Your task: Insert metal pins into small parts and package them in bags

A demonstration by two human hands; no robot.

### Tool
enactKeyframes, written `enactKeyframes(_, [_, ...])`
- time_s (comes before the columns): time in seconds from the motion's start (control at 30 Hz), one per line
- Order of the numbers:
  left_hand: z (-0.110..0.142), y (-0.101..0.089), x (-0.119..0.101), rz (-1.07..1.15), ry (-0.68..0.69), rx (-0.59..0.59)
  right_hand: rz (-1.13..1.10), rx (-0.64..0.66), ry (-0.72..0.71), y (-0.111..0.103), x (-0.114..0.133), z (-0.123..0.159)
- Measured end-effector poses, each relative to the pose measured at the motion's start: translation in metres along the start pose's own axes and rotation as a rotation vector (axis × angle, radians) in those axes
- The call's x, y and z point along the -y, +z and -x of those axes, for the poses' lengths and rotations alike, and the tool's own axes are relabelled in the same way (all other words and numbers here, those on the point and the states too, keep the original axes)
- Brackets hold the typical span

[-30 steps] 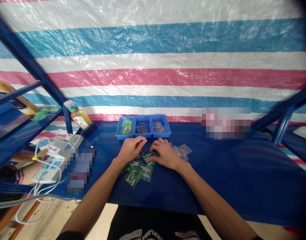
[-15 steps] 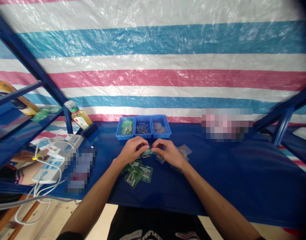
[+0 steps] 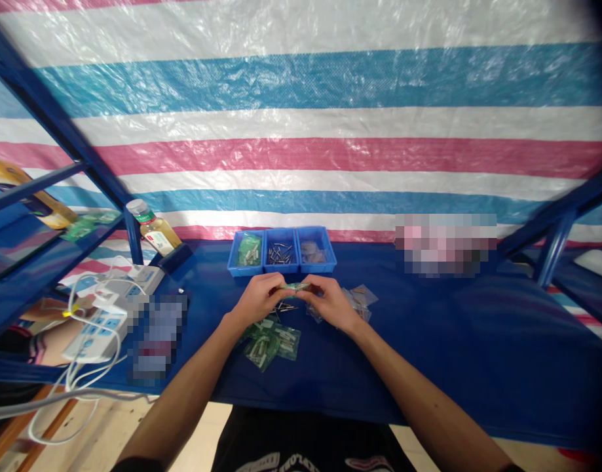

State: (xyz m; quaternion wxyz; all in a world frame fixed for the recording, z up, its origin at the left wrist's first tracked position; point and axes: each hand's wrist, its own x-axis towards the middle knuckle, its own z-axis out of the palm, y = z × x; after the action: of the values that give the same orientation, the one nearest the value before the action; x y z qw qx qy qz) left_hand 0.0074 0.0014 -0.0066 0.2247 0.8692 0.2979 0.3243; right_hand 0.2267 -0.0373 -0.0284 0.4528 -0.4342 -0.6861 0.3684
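My left hand (image 3: 259, 298) and my right hand (image 3: 330, 301) meet above the blue table cloth (image 3: 428, 341), both pinched on the ends of one small green packet (image 3: 293, 286) held flat between them. Below the hands lie loose metal pins (image 3: 283, 306). A pile of green packets (image 3: 268, 341) lies near my left wrist. Clear plastic bags (image 3: 359, 296) lie just right of my right hand. Behind the hands stand three joined blue bins (image 3: 282, 249): green packets in the left one, metal pins in the middle, clear bags in the right.
A bottle of yellow liquid (image 3: 153, 229) stands at the back left by a blue rack post (image 3: 132, 239). White power strips with cables (image 3: 101, 311) lie at the left edge. A striped tarpaulin (image 3: 301, 131) closes off the back. Blue frame bars (image 3: 556, 242) rise at the right.
My right hand lifted off the packets on the cloth and both hands came together, taking up one green packet and raising it a little between them.
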Motion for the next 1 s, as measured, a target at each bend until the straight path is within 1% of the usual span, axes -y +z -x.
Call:
enactKeyframes(0.17, [-0.001, 0.0013, -0.0026, 0.021, 0.003, 0.005, 0.015, -0.043, 0.024, 0.0003, -0.0022, 0.0014])
enactKeyframes(0.33, [-0.0001, 0.0037, 0.0, -0.002, -0.081, 0.003, -0.018, -0.074, 0.029, 0.0011, -0.0017, 0.002])
enactKeyframes(0.43, [0.0008, 0.0048, 0.0034, 0.019, -0.094, -0.004, -0.011, -0.065, 0.024, 0.0016, -0.0028, 0.0019])
enactKeyframes(0.57, [0.0009, 0.0049, 0.0054, 0.072, -0.108, -0.012, -0.047, -0.037, 0.052, 0.0031, -0.0036, 0.0013])
enactKeyframes(0.67, [0.0004, 0.0053, 0.0048, 0.096, -0.117, -0.026, -0.053, -0.024, 0.028, 0.0033, -0.0012, 0.0014])
enactKeyframes(0.83, [0.0005, 0.007, 0.0026, 0.089, -0.105, -0.019, 0.006, -0.1, -0.024, 0.0028, 0.0006, 0.0027])
enactKeyframes(1.0, [0.0007, 0.0062, -0.0016, 0.032, -0.124, 0.037, 0.028, -0.132, -0.027, 0.0028, -0.0022, 0.0031])
